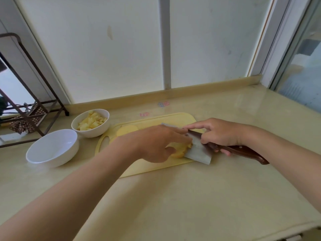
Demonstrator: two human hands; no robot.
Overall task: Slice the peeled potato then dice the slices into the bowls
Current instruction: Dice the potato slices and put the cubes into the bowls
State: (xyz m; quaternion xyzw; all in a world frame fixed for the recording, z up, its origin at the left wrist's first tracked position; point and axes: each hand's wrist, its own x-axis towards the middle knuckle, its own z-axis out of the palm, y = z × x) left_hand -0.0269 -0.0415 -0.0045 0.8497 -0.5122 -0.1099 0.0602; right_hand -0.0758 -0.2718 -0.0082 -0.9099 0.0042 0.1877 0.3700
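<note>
Fingers [180, 136] of the left hand [156, 143] are curled down over the peeled potato [178, 152], thumb tucked on the near side, so it's pinned on the yellow cutting board [156, 168], roughly mid-board toward the near edge. Right hand [218, 134] is wrapped around the brown wooden handle [243, 151] of a cleaver-type knife [198, 151], with its index finger [196, 126] stretched out straight along the top of the blade. The blade sits right up against the right end of the potato, touching the left fingertips, and its near corner hangs just past the board's edge. Can't tell how deep it's into the potato, the left hand covers that bit.

At the far left end of the board lies a round potato slice [126, 129]. Just left of the board are two white bowls: the far bowl [94, 133] has diced potato [91, 120] in it, the near bowl [52, 148] sits beside it, almost touching. Everything's on a glossy beige counter [191, 197] under a frosted window [104, 49], with a dark metal rack [31, 105] off to the far left.
</note>
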